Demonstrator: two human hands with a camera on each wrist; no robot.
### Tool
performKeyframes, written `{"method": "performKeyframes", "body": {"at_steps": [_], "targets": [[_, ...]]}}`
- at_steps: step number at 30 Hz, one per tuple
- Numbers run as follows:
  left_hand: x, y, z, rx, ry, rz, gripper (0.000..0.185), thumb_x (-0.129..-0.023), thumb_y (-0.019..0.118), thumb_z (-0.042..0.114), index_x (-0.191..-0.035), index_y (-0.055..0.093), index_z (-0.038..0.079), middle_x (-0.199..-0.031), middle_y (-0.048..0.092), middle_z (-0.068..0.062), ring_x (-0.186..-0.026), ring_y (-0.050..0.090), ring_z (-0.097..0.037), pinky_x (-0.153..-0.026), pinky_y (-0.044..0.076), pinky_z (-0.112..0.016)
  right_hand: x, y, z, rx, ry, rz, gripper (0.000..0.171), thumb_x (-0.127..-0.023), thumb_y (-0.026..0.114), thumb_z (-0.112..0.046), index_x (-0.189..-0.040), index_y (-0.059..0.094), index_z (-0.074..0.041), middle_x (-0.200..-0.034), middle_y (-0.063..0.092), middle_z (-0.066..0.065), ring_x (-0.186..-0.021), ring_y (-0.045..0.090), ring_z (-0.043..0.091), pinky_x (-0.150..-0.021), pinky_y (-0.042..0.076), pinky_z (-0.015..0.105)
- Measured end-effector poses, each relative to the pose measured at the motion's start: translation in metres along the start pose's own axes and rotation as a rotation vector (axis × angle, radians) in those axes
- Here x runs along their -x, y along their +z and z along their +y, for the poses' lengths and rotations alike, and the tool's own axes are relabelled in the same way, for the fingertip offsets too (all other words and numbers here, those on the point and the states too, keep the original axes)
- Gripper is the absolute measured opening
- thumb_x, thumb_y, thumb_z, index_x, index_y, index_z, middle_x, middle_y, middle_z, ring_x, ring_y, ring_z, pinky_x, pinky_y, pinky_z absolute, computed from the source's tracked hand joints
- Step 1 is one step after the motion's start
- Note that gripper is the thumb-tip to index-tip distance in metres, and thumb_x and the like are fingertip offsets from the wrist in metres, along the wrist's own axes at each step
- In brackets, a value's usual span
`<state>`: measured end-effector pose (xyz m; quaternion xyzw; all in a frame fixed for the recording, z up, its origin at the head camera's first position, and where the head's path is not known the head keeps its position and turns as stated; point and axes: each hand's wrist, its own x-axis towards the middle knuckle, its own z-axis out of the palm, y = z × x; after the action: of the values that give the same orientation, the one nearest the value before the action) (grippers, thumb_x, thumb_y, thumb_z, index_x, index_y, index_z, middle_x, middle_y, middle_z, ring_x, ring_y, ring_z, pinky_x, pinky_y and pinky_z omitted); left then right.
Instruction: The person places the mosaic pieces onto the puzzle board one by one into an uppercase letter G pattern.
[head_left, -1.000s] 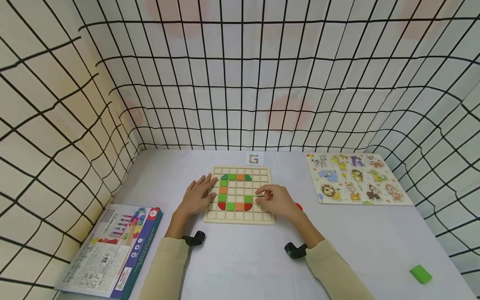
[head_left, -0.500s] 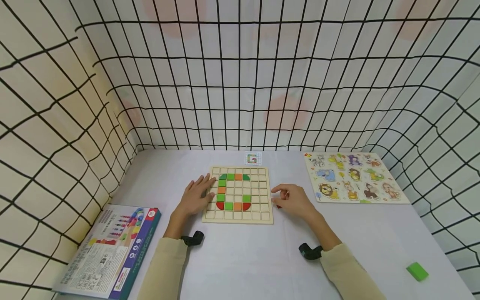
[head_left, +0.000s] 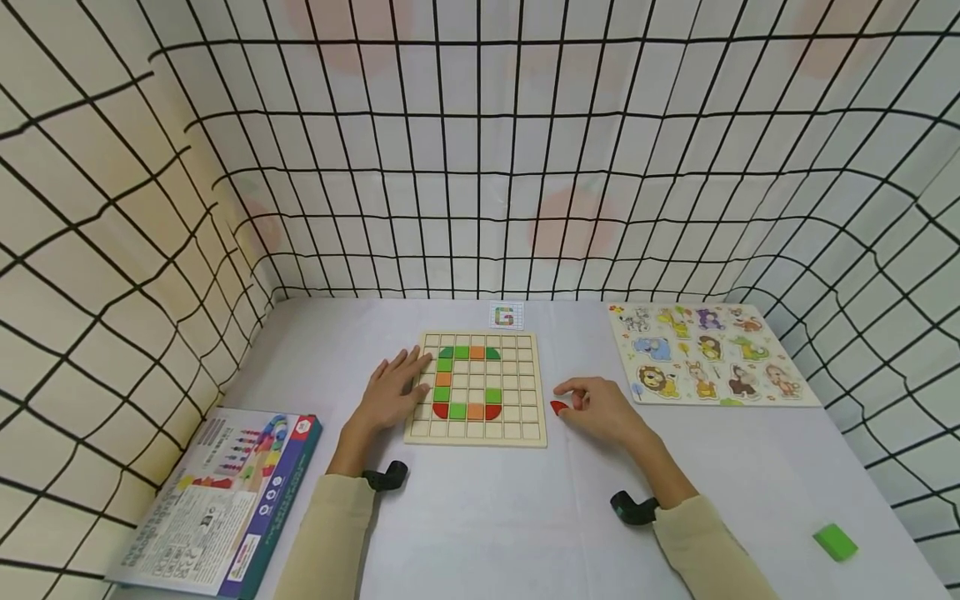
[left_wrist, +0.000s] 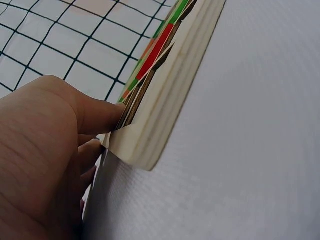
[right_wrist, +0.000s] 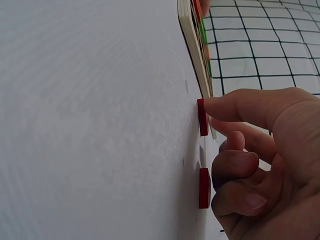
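A wooden grid board (head_left: 525,358) lies on the table, with green, orange and red pieces set in a G-like outline. My left hand (head_left: 393,390) rests on its left edge, fingers spread, the thumb over the rim in the left wrist view. To the right of the board, my right hand (head_left: 600,408) is low by the table. Its thumb touches a red rounded piece (head_left: 558,407), while the index finger sits just beyond, apart from it in the head view. The other fingers curl inward. A second red piece (right_wrist: 204,188) lies under those fingers.
A small pattern card (head_left: 507,315) lies behind the board. An animal puzzle board (head_left: 697,392) is at the back right, a green block (head_left: 835,542) at the front right. At the left edge lies a printed box (head_left: 225,500). Black netting (head_left: 483,175) surrounds the table.
My right hand has moved right, off the board to the red piece beside it, leaving the green square near its earlier fingertips in place. My left hand has stayed put.
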<state>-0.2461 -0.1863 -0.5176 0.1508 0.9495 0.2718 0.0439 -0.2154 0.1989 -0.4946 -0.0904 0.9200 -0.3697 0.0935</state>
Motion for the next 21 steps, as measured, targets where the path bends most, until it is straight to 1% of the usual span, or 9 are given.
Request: {"method": "performKeyframes", "body": {"at_steps": [4,10,17,21], "targets": [[0.0003,-0.0001,0.0000,0.003,-0.001,0.001,0.063,-0.104,0.053,0.034,-0.161,0.036,0.015,-0.171,0.024,-0.009,-0.160,0.016,-0.035,-0.129,0.005,-0.060,0.0019,0.0008,0.0008,0.020,-0.011,-0.015,0.027,-0.086,0.075,-0.008,-0.113,0.077,-0.013,-0.075,0.058,0.000,-0.059,0.045,0.013,-0.053,0.035,0.023],[-0.0007,-0.0019,0.0003,-0.005,0.008,0.002,0.063,-0.104,0.053,0.035,-0.162,0.035,0.014,-0.171,0.024,-0.010,-0.160,0.016,-0.035,-0.129,0.006,-0.060,0.0016,0.0020,0.0043,0.021,-0.034,0.001,0.022,-0.088,0.077,-0.013,-0.110,0.078,-0.015,-0.072,0.058,0.000,-0.059,0.046,0.014,-0.053,0.036,0.024],[-0.0003,-0.0003,-0.0002,0.005,0.002,0.006,0.063,-0.104,0.053,0.034,-0.161,0.036,0.014,-0.171,0.025,-0.009,-0.160,0.016,-0.035,-0.129,0.006,-0.060,0.0027,0.0004,0.0038,-0.005,-0.009,0.011,0.019,-0.088,0.079,-0.017,-0.107,0.078,-0.013,-0.070,0.056,-0.001,-0.058,0.044,0.013,-0.054,0.036,0.024],[0.0001,0.0007,-0.0005,0.016,-0.003,0.012,0.063,-0.103,0.055,0.034,-0.161,0.037,0.015,-0.171,0.026,-0.009,-0.161,0.016,-0.034,-0.129,0.005,-0.059,0.0016,0.0004,0.0021,-0.009,0.008,0.033,0.020,-0.088,0.080,-0.021,-0.106,0.078,-0.014,-0.069,0.055,-0.001,-0.057,0.044,0.013,-0.054,0.035,0.023]]}}
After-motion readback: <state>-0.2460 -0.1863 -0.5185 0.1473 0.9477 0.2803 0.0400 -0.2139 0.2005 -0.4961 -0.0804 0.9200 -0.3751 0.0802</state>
